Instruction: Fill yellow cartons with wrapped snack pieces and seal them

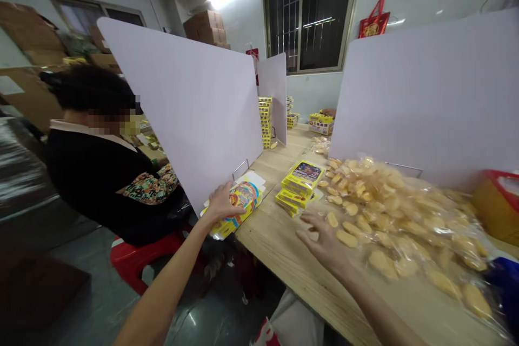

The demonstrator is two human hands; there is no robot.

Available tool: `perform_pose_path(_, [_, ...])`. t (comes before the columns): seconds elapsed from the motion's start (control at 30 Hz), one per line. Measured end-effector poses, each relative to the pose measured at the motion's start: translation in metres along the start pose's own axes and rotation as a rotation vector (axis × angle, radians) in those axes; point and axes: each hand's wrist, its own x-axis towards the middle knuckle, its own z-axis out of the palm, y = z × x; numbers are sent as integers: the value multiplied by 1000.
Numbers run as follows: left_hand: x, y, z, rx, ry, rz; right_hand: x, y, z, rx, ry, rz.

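My left hand [223, 204] grips a colourful printed carton [247, 192] at the left edge of the table, thumb lying across its printed face. White flaps stick out at the carton's far end. My right hand [320, 238] hovers low by the table's near side, fingers apart and slightly curled, with nothing in them. Just beyond it is a short stack of small yellow boxes [300, 179], the top one with a dark picture. To its right spreads a heap of pale yellow oval pieces [381, 200], many in clear plastic bags.
White divider panels stand left [194, 102] and right [421, 92] on the wooden table [275, 251]. Behind the left panel a person [97, 173] sits on a red stool [138, 259]. Farther back rises a tall stack of yellow boxes [265, 121]. A red-rimmed yellow bin [497, 205] sits far right.
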Motion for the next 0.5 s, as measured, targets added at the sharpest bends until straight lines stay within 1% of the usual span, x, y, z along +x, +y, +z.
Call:
perform_pose_path(0.07, [-25,26,-1,-97,50,121,-16,-7,11,329,-85,218])
perform_pose_path(0.1, [-39,41,1,-156,61,166,-23,-12,15,482,-111,302])
perform_pose_path(0.13, [-53,55,5,-217,61,202,-30,-16,18,617,-123,355])
perform_pose_path(0.2, [-82,85,20,-343,20,263,-46,-23,20,805,-124,371])
perform_pose_path(0.23, [-95,99,30,-406,-12,291,-55,-25,18,850,-105,359])
perform_pose_path(0.3, [-117,124,52,-526,-67,315,-75,-21,10,851,-19,351])
perform_pose_path(0.37, [-135,145,75,-660,-139,270,-101,-10,-6,759,127,388])
perform_pose_path(0.43, [-150,162,97,-830,-280,220,-131,4,-26,644,248,433])
perform_pose_path(0.5, [-165,175,116,-1012,-477,220,-164,14,-47,586,294,462])
